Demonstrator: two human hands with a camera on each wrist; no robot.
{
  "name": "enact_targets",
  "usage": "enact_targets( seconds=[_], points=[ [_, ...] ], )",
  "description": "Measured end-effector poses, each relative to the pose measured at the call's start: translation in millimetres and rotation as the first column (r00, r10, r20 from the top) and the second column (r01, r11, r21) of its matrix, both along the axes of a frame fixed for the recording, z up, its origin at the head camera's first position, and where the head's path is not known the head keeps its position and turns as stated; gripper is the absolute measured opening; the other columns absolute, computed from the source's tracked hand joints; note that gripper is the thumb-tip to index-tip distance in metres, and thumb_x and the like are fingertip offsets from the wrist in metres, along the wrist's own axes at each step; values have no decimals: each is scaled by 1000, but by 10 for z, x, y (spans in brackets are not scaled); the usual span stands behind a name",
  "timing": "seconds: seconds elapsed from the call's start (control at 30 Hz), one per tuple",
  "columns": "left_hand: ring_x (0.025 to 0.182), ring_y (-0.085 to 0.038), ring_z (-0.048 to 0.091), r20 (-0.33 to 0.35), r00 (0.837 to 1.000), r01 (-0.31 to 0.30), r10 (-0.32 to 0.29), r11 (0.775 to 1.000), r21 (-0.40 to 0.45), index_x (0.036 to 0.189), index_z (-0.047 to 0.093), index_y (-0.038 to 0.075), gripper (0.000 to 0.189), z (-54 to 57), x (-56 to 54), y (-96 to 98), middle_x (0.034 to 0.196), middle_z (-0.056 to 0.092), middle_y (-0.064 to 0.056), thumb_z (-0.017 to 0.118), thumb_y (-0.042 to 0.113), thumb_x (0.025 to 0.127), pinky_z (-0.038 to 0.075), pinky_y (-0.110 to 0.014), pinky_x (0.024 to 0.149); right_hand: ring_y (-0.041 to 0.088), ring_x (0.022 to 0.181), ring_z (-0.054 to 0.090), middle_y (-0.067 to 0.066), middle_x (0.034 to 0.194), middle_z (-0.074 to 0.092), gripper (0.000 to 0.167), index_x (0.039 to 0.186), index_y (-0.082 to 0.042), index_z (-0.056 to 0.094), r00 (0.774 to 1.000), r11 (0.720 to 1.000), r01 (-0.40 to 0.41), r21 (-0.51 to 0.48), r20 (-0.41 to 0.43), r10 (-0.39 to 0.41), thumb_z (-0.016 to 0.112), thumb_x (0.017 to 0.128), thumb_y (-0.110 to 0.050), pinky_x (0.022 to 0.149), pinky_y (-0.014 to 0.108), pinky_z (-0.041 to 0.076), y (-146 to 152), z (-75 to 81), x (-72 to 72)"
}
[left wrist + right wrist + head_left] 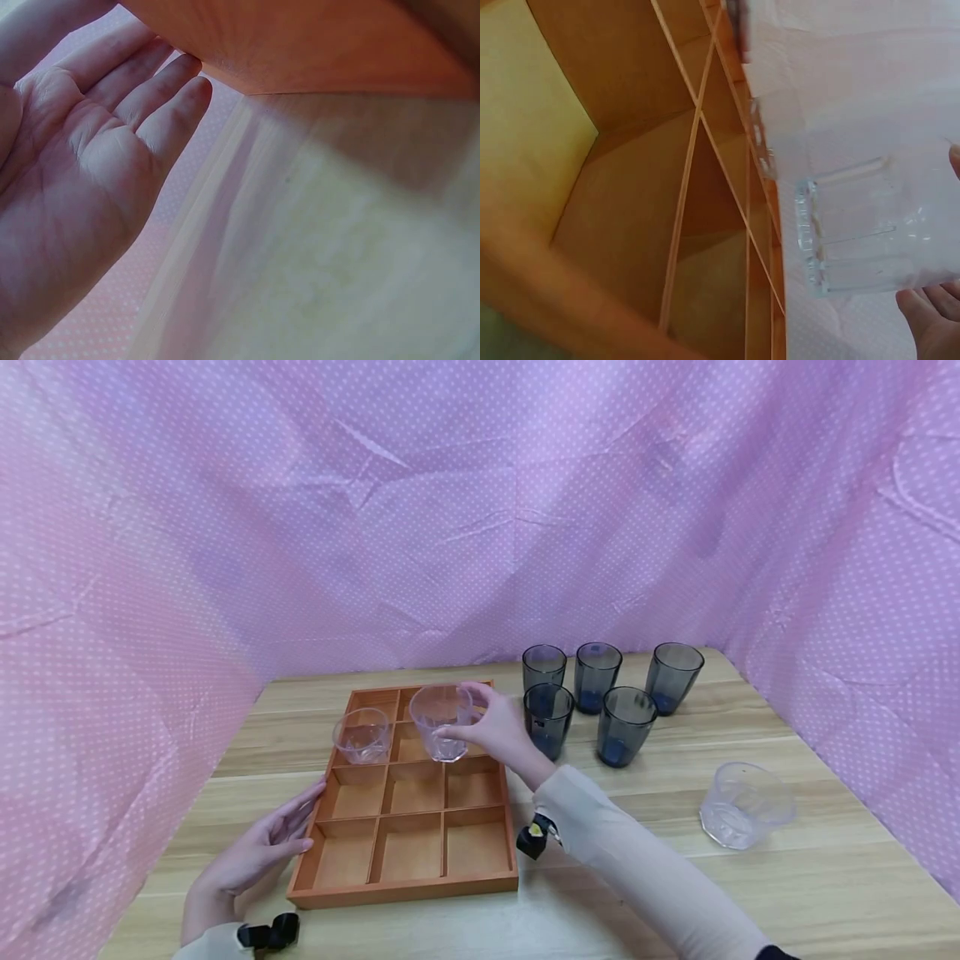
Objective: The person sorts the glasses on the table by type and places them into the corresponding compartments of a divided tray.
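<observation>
In the head view, the right hand (491, 727) is pinching one clear cup (437, 718) over a wooden tray (408, 892); its grip is holding the cup's side between thumb and fingers. The left hand (258, 852) is touching the tray's left side, its grip loose and wide. A second clear cup (360, 739) is standing in the tray's left column, toward the back. A third clear cup (738, 814) is sitting alone on the table (847, 877), at the right. Five smoky gray cups (547, 724) are standing in a bunch beside the tray, and only this view is showing them. Pink cloth (450, 527) with white dots is hanging in wrinkles behind.

The left wrist view is showing the palm, which the head view is hiding. Fingertips are touching the tray's flat, smooth, orange-brown wood.

The right wrist view is showing the held cup's thick, see-through bottom and straight ridges. Another clear cup is peeking out behind it. Thin wooden walls are crossing, making little boxes.
</observation>
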State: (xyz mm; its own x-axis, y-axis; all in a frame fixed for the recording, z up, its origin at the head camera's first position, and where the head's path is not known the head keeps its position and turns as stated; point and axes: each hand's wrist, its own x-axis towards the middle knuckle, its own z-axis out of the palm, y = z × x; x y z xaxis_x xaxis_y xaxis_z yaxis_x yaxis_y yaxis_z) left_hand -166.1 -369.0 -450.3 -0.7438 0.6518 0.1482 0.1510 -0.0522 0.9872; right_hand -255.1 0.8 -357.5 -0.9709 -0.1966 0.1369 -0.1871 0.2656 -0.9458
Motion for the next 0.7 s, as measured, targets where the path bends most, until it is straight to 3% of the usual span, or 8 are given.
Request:
enact_targets(
  seconds=[0.47,0.7],
  points=[
    [141,15,18,-22,1000,-11,10,999,-35,150,-5,-9,71,11,-28,-9,159,15,22,41,-13,96,27,-6,108,25,118,60,9,135,60,79,135,-11,54,1000,996,6,88,-13,-4,90,67,-28,97,39,53,-417,-54,-199],
    [141,15,19,-12,1000,-7,7,999,-32,150,-6,-10,71,6,-11,-8,158,16,23,41,-12,96,27,-6,108,22,103,59,9,134,60,80,136,-12,53,1000,992,10,124,-6,-9,89,68,-31,91,37,54,-456,-111,-239]
  ],
)
